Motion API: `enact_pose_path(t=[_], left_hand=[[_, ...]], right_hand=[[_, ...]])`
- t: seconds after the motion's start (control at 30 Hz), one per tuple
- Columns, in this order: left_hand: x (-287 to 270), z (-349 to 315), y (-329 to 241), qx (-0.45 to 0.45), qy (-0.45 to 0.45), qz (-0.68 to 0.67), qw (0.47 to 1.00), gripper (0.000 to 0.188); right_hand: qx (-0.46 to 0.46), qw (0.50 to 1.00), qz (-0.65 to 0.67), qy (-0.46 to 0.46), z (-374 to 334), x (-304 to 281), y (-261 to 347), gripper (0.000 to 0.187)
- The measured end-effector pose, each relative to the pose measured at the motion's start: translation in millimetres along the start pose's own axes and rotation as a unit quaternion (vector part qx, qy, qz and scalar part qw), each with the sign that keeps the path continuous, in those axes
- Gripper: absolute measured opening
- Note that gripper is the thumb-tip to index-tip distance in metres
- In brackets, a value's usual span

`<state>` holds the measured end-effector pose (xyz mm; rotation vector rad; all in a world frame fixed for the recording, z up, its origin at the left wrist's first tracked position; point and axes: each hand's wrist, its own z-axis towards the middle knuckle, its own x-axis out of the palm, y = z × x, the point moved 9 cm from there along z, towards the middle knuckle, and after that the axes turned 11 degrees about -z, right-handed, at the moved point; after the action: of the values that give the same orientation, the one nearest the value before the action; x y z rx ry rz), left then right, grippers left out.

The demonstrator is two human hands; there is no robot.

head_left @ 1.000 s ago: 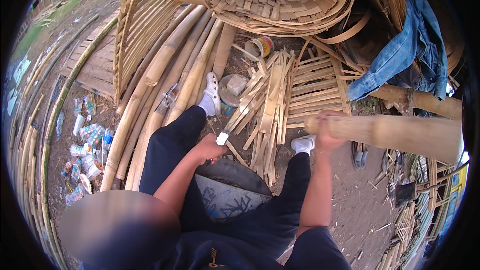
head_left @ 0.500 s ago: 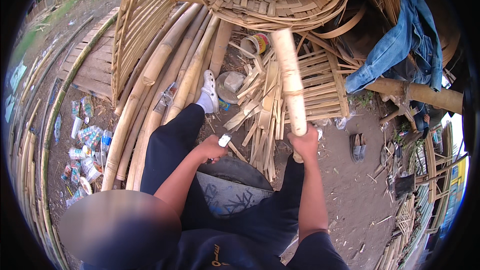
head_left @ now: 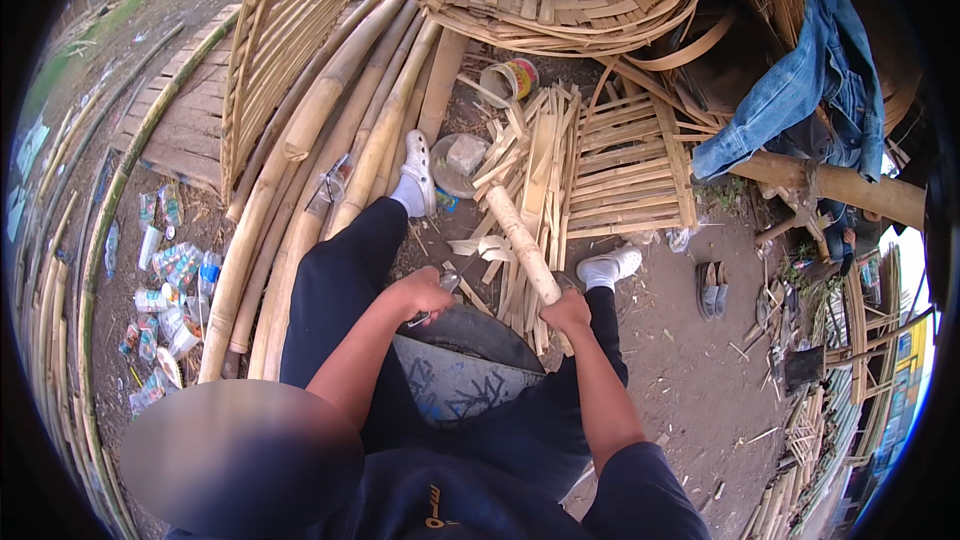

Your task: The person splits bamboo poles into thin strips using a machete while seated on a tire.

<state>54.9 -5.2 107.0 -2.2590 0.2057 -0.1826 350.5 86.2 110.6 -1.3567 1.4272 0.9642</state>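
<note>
My right hand [head_left: 567,311] is wrapped round the lower end of a short, thick bamboo stick [head_left: 521,238]. The stick slants away to the left, its far end over a heap of split bamboo strips [head_left: 540,165]. My left hand [head_left: 424,292] is closed round a knife-like tool [head_left: 450,282]; a bit of shiny metal shows beside the fingers, the rest is hard to make out. Just beyond it lie pale, curled bamboo pieces [head_left: 484,248]. Between my legs, beneath both hands, is a dark round rim [head_left: 480,330] above a grey, marked surface [head_left: 455,387].
Long bamboo poles [head_left: 330,110] lie to the left, with plastic litter [head_left: 175,310] beyond them. A large woven basket [head_left: 550,0] stands ahead, near a small bucket [head_left: 510,80]. To the right are a bamboo slat panel [head_left: 630,170], shoes [head_left: 712,290] and a hanging denim garment [head_left: 810,90].
The bamboo stick has swung down and left, from nearly upright to slanting low. My right hand has moved down and inward with it. My left hand has shifted only slightly.
</note>
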Motion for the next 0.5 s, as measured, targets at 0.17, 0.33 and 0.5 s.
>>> enact_pose_path(t=[0.17,0.33,0.5], left_hand=[[-25.1,26.5,35.1,0.010,-0.080,0.006,0.997,0.012],[-31.3,41.0,27.4,0.035,-0.082,-0.035,0.995,0.016],[-32.0,56.6,36.6,0.014,-0.068,-0.068,0.995,0.013]], right_hand=[[-0.008,0.991,0.127,-0.035,1.0,-15.4,-25.9,0.039],[-0.084,0.935,0.285,-0.192,-29.8,-126.4,-3.8,0.033],[-0.162,0.841,0.412,-0.312,-64.6,-247.6,3.6,0.019]])
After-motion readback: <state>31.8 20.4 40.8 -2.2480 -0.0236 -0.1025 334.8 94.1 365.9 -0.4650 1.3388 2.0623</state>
